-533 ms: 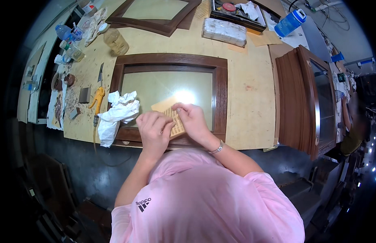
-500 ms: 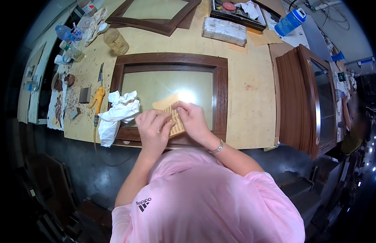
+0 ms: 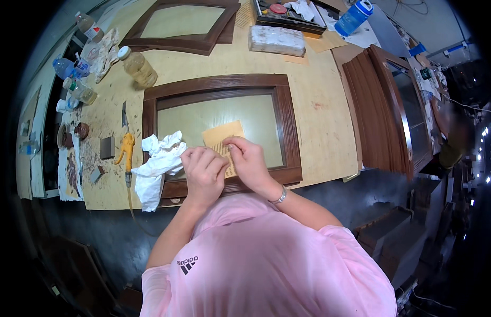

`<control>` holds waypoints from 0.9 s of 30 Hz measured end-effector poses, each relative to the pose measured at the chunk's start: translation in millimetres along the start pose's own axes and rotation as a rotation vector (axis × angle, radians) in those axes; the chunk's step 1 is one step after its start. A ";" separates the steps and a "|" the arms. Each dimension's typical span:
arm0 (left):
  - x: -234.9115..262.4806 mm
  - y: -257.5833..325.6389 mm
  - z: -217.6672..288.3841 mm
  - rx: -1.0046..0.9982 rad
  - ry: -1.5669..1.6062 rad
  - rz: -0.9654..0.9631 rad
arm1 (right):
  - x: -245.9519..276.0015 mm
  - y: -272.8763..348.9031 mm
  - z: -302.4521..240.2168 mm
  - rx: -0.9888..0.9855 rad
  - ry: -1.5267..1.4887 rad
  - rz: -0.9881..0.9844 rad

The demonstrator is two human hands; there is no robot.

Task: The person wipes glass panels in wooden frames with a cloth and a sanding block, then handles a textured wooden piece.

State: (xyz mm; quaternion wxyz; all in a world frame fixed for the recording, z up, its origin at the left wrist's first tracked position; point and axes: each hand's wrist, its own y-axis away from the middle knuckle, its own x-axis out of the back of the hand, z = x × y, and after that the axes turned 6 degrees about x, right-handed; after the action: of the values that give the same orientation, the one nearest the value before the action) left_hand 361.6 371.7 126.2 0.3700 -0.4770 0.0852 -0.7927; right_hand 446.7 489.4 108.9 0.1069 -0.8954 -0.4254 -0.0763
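Observation:
A tan sheet of sandpaper (image 3: pixel 220 136) lies over the near part of a dark brown wooden door frame (image 3: pixel 286 124) with a pale panel inside. My left hand (image 3: pixel 203 170) and my right hand (image 3: pixel 249 160) are side by side on the sheet's near end, both pinching it with curled fingers. A metal bracelet sits on my right wrist. A crumpled white cloth (image 3: pixel 155 162) rests on the frame's near left corner, just left of my left hand.
A yellow-handled tool (image 3: pixel 126 149) and small blocks lie at the left. Bottles (image 3: pixel 136 66) stand at the far left. A second frame (image 3: pixel 179 24), a white block (image 3: pixel 277 40), a tray and a blue bottle (image 3: pixel 353 17) sit at the back. Stacked brown doors (image 3: pixel 385 105) stand right.

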 end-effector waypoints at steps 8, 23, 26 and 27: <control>15.3 -2.1 -12.8 0.083 0.112 -0.012 | -7.3 4.4 -10.9 -0.015 0.028 0.102; 9.1 -6.0 -39.3 0.306 0.447 -0.284 | -5.7 11.6 -16.6 -0.082 -0.184 0.003; 7.3 -7.8 -37.7 0.236 0.350 -0.217 | -6.8 7.9 -11.7 -0.120 -0.258 -0.012; 7.1 -8.8 -34.7 0.209 0.315 -0.192 | -7.9 7.5 -9.6 -0.101 -0.236 -0.012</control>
State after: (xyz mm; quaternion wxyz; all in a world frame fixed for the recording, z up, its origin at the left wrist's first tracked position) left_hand 326.8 365.6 117.0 0.3223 -0.3121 0.0135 -0.8936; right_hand 447.1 476.4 115.3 0.0104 -0.8999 -0.4360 0.0077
